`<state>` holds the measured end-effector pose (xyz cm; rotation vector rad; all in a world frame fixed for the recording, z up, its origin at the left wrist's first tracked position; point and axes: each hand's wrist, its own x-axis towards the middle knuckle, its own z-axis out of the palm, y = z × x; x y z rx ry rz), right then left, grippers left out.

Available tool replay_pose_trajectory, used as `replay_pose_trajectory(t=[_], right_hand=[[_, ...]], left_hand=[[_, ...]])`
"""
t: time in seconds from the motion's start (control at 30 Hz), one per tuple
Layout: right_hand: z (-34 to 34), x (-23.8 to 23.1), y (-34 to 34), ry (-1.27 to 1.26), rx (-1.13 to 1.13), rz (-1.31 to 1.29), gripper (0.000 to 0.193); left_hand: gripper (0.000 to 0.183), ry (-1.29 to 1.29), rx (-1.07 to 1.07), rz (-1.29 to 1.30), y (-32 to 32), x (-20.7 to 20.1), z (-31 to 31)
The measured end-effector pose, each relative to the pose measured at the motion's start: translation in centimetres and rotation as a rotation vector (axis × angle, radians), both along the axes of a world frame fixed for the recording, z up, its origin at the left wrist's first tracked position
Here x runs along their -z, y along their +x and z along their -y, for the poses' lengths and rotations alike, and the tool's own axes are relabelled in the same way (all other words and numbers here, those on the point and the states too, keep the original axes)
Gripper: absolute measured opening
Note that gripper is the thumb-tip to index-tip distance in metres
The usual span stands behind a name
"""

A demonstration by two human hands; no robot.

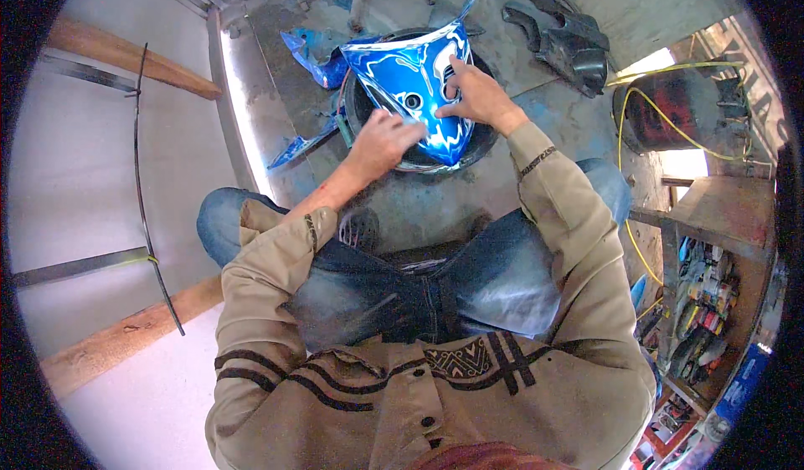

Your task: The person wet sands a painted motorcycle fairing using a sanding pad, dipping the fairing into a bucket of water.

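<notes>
A glossy blue panel [394,64] lies over a dark round base [486,142] on the floor [536,131], in front of the seated person, its narrow end toward them. It has a small round hole near its middle and a larger pale opening near its right edge.

The right hand [481,100] is on the panel's right side, its grip spread: the thumb lies on the blue face and the forefinger reaches up beside the pale opening. The left hand [383,145] is at the panel's lower left edge with fingers bent; it is blurred, so I cannot tell whether its grip pinches anything.

Left of the panel, a blue piece [314,60] lies on the floor, and a narrow blue strip [295,150] lies nearer the wall. A black part [563,41] lies well apart at the upper right. Farther right is a dark drum [666,114] with reddish patches, a yellow hose [621,152] running past it. Below that, a wooden shelf [727,209] stands over mixed clutter [705,303].
</notes>
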<state>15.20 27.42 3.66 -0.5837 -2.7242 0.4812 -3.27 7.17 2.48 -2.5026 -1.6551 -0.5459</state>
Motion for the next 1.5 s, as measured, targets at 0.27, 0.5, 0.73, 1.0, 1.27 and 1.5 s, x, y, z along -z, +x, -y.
replay_pose_trajectory(t=[0.27, 0.5, 0.73, 1.0, 1.27, 1.5], right_hand=[[-0.2, -1.1, -0.2, -0.245, 0.029, 0.118, 0.048], [0.0, -1.3, -0.2, -0.262, 0.047, 0.157, 0.049], [-0.1, -1.6, -0.1, -0.252, 0.04, 0.149, 0.049], [0.3, -1.3, -0.4, -0.181, 0.021, 0.11, 0.116], [0.4, -1.4, -0.2, -0.064, 0.058, 0.115, 0.094], [0.4, -1.7, 0.1, -0.139, 0.032, 0.137, 0.05]], left_hand=[[0.029, 0.07, 0.04, 0.048, -0.1, 0.3, -0.2], [0.028, 0.075, 0.132, 0.141, 0.9, 0.8, 0.3], [0.028, 0.003, 0.124, 0.18, 2.1, 0.2, 0.9], [0.028, 0.006, 0.048, 0.216, 1.7, 0.7, 0.9], [0.031, 0.031, 0.013, 0.187, 1.8, 0.0, 0.7], [0.029, 0.001, -0.073, 0.064, 0.4, -0.4, -0.3]])
